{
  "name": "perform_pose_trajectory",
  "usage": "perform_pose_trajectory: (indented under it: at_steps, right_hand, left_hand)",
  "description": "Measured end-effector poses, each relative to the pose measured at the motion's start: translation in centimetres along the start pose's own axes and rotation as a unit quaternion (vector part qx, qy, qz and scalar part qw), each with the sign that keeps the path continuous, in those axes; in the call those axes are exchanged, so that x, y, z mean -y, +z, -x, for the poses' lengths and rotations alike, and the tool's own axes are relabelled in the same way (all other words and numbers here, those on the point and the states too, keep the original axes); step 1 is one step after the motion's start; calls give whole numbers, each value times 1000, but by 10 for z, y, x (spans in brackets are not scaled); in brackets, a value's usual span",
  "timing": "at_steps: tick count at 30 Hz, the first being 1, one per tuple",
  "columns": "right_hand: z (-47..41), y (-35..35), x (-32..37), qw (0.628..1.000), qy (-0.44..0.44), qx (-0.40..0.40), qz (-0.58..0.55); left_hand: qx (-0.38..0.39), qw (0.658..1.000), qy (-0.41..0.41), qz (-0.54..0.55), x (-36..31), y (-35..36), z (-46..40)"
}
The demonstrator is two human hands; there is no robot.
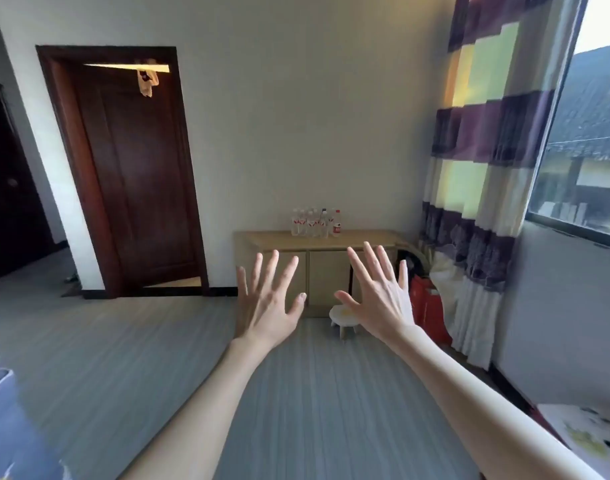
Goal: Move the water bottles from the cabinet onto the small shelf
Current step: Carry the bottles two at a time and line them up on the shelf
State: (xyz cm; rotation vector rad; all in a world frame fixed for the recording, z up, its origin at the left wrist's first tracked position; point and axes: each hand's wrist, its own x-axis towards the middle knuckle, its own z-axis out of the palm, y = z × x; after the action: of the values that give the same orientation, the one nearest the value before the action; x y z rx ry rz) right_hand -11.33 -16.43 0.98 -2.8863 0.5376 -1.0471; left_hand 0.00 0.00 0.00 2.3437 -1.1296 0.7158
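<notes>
Several clear water bottles [314, 223] with red-and-white labels stand in a tight group on top of a low light-wood cabinet [279, 239] against the far wall. A small white stool-like shelf [343, 315] sits on the floor in front of the cabinet, partly behind my right thumb. My left hand [267, 301] and my right hand [379, 296] are both held up in front of me, palms forward and fingers spread wide, holding nothing. Both hands are well short of the cabinet.
A dark wooden door [137, 178] stands ajar at the left. A striped curtain [480, 188] and a window [587, 140] fill the right side. A red container [426, 306] stands beside the cabinet. Grey floor [130, 358] stretches between me and the cabinet.
</notes>
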Motion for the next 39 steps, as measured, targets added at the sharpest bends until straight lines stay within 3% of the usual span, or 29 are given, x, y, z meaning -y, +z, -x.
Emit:
perform_pose_trajectory:
  at_steps: [9, 18, 24, 31, 39]
  right_hand:
    - [-106, 118, -43, 998, 32, 51, 12]
    - [-248, 237, -116, 999, 21, 32, 4]
    - [-356, 317, -157, 1000, -7, 27, 14]
    - [-458, 423, -195, 998, -4, 56, 12]
    - [-599, 544, -239, 997, 10, 72, 11]
  left_hand:
    - [46, 999, -5, -19, 83, 117, -106]
    - [36, 996, -47, 70, 128, 243, -244]
    - [32, 999, -19, 36, 169, 307, -357]
    - [71, 995, -59, 25, 236, 405, -448]
    - [91, 994, -50, 31, 315, 516, -588]
